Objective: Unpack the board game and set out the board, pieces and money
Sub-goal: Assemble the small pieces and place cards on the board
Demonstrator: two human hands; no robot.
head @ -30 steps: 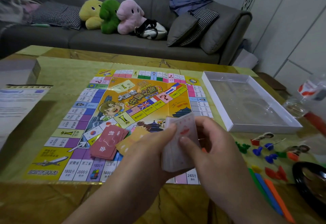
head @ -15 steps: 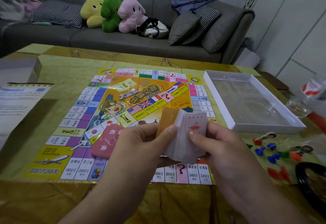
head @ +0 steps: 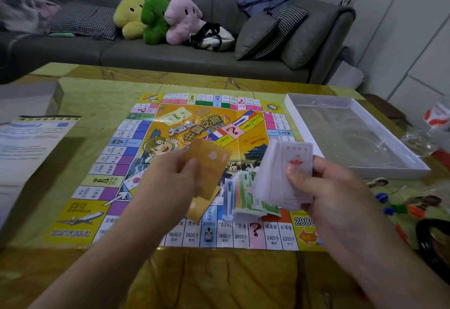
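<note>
1. Centre frame: a colourful square paper game board [head: 194, 153] lies flat on the yellow-green surface [head: 97, 104].
2. Left hand [head: 168, 182] pinches orange-brown paper notes [head: 207, 170], long axis running up the frame.
3. Right hand [head: 323, 187] grips a fanned white card stack [head: 285, 174], just right of the notes.
4. Below them, green-edged notes [head: 248, 201], seemingly resting on the board.
5. Small plastic pieces [head: 394, 206] lie at right, nearer the right hand.

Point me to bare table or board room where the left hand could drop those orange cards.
Free: the board centre-left, beyond the left hand holding the orange cards; the table strip between the leaflet and the board's left edge. Crowded: beside the right hand, where money lies on the board, and the pieces below the box tray.
</note>
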